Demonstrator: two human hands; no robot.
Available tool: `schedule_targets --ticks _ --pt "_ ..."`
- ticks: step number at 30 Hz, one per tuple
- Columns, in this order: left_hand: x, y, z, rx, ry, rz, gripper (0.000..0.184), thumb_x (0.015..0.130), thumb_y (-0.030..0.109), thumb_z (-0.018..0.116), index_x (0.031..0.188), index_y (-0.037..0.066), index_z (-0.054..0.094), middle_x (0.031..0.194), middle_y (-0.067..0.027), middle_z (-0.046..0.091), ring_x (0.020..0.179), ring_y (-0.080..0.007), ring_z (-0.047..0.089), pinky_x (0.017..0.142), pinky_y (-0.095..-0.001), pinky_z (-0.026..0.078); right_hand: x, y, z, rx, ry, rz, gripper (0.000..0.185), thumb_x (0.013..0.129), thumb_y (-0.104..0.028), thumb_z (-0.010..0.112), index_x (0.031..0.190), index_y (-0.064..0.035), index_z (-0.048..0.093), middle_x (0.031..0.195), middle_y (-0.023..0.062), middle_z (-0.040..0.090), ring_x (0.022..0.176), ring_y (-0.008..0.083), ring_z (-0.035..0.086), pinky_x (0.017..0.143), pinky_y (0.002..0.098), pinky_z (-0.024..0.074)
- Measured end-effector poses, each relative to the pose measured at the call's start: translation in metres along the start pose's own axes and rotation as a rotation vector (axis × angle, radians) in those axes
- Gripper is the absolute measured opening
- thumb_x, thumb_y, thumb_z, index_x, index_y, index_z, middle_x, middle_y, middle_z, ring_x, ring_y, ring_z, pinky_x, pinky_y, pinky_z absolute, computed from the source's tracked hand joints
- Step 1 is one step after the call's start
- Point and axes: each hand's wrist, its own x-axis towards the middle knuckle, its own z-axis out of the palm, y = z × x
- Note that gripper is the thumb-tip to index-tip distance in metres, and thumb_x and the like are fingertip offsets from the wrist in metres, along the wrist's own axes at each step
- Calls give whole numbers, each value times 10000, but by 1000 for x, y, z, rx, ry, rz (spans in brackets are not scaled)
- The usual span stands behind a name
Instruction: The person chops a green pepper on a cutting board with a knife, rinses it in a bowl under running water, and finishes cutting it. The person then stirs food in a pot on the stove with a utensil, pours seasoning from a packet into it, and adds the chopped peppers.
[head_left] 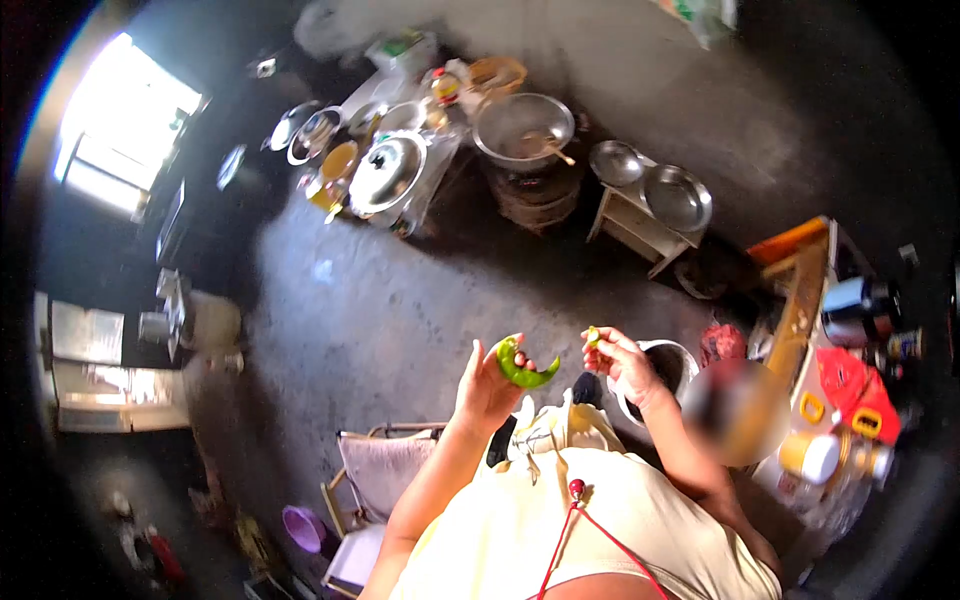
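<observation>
A curved green pepper (523, 374) lies in my left hand (490, 388), whose fingers curl round its inner side. To its right, my right hand (622, 364) pinches a small yellowish-green piece (594, 336) between thumb and fingertips. The two hands are apart, in front of my body. Just beyond my right wrist is a white-rimmed bucket (688, 362), partly hidden by my hand and forearm.
A large metal bowl (522, 118) stands on a stove ahead. Left of it, a table holds a lidded pot (388, 172) and bowls. Metal basins (678, 198) top a small cabinet. A chair (385, 470) and purple bucket (303, 528) are at lower left.
</observation>
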Motion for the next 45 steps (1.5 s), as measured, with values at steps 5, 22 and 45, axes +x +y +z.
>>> schedule_targets --ticks 5,22,45 --pt "-1 27 0 14 13 127 448 901 353 410 1183 9 463 900 -82 570 892 -235 545 870 -344 420 46 -21 20 -151 -102 73 239 921 -177 423 1075 -25 524 819 23 551 712 97 529 680 246 456" --pt "-127 280 -129 -32 270 694 184 903 239 519 988 78 491 748 -9 495 704 -138 516 674 -289 452 217 98 311 -79 -435 342 241 873 -169 421 1031 -13 514 806 36 507 702 131 492 675 266 434" --pt "-208 553 -263 -529 699 1171 130 871 48 485 997 61 516 887 -103 578 895 -247 571 854 -401 465 563 177 644 -751 -752 695 204 866 -151 526 1044 -52 537 825 17 535 709 115 529 668 249 449"
